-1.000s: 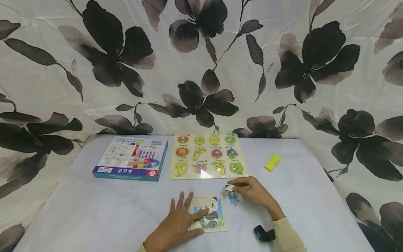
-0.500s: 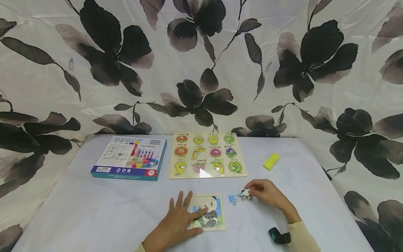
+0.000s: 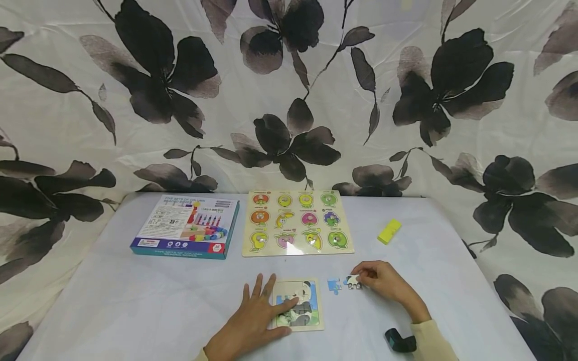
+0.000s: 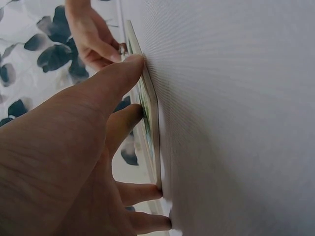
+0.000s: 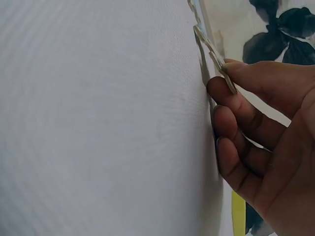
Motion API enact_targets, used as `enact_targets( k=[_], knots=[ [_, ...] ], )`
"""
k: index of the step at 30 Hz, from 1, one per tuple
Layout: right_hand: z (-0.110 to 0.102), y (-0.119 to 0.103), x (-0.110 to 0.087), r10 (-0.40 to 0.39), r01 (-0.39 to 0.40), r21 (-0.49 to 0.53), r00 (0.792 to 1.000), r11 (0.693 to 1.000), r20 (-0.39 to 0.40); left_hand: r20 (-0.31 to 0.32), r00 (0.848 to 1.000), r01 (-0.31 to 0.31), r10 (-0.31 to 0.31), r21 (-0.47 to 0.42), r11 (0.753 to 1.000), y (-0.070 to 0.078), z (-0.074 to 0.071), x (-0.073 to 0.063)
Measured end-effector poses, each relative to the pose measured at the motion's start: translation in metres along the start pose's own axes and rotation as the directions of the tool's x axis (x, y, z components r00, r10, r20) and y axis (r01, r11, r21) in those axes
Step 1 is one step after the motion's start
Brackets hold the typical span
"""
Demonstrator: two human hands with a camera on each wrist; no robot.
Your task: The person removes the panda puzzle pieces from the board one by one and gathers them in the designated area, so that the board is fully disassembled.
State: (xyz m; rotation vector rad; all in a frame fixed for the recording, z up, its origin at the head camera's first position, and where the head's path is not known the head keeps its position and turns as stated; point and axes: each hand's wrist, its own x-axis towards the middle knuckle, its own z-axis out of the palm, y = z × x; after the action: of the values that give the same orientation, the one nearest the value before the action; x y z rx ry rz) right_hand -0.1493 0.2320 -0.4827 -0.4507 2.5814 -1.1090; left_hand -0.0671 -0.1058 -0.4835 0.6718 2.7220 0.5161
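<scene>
My left hand [image 3: 247,321] lies spread over a small square panda puzzle [image 3: 320,308] in a wooden frame; a finger rests on the picture and the thumb touches the frame's lower edge. Some of the picture is hidden beneath the hand. To its right, my right hand [image 3: 392,288] pinches a black-and-white panda-face puzzle piece [image 3: 352,283] between thumb and index finger. In the right wrist view the pinched puzzle piece [image 5: 214,53] is tilted, its near end raised off the cloth. A light-blue puzzle piece [image 3: 334,286] lies on the table just left of it.
Behind the hands lies a fruit puzzle board [image 3: 298,249]. A boxed bead set [image 3: 180,245] is at the back left. A yellow block [image 3: 389,231] sits at the right, and a black device [image 3: 400,341] is beside the right wrist. Floral cloth hangs behind the white table.
My right hand has shifted right with the panda-face piece, away from over the blue piece, then dipped slightly. The left hand stays on the framed puzzle.
</scene>
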Motion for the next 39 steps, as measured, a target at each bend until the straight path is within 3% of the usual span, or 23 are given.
enact_targets(
  k=[10,19,29,35,39],
  knots=[
    [0.003,-0.004,-0.001,0.004,-0.008,-0.089,0.999,0.996,-0.044,-0.009,1.0,-0.013,0.013,-0.003,1.0,0.0,-0.001,-0.001],
    [0.009,-0.01,0.002,-0.014,0.007,-0.08,0.996,0.997,-0.092,0.005,1.0,-0.006,0.006,-0.006,1.0,-0.001,0.0,-0.001],
    [0.04,-0.047,0.023,-0.21,0.207,-0.037,0.97,0.978,-0.121,0.008,0.999,0.045,-0.045,-0.006,0.999,-0.009,-0.004,-0.005],
    [0.062,-0.067,0.038,-0.305,0.303,-0.047,0.951,0.952,-0.05,-0.011,0.999,0.03,-0.03,0.014,0.999,-0.018,-0.005,-0.006],
    [0.073,-0.074,0.045,-0.325,0.325,-0.069,0.946,0.943,0.007,-0.026,0.999,0.025,-0.024,0.017,1.0,-0.022,-0.005,-0.006]
  ],
)
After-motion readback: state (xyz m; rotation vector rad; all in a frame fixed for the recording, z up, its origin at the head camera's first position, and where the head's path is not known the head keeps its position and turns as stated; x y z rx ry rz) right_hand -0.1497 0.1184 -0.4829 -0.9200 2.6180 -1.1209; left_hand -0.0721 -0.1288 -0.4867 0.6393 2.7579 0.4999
